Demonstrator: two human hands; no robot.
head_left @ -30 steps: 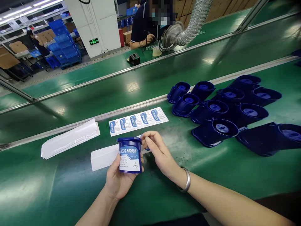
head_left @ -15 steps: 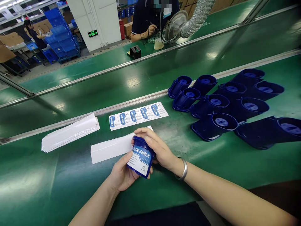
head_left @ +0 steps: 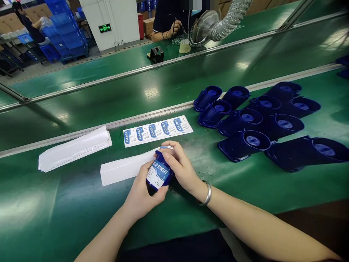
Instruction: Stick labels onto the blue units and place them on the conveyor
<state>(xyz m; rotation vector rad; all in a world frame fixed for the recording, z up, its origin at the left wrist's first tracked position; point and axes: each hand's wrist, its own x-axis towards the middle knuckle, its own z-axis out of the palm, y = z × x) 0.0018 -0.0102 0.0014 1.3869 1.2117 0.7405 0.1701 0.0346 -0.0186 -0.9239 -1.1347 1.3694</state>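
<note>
A dark blue cylindrical housing with a white and blue printed label is held just above the green bench, tilted to the right. My left hand wraps round its lower left side. My right hand is closed over its top and right side, fingers pressing on the label. A silver bangle is on my right wrist. Under the hands lies a blank white backing strip. Beyond it lies a sheet of several blue and white labels.
Several blue housings lie grouped at the right. A stack of white strips lies at the left. A metal rail borders the green conveyor belt. Across it a person works beside a flexible duct.
The housing has gone from upright to tilted right and turned, with less label showing. My right hand moved from the backing strip onto the housing. The view shifted slightly.
</note>
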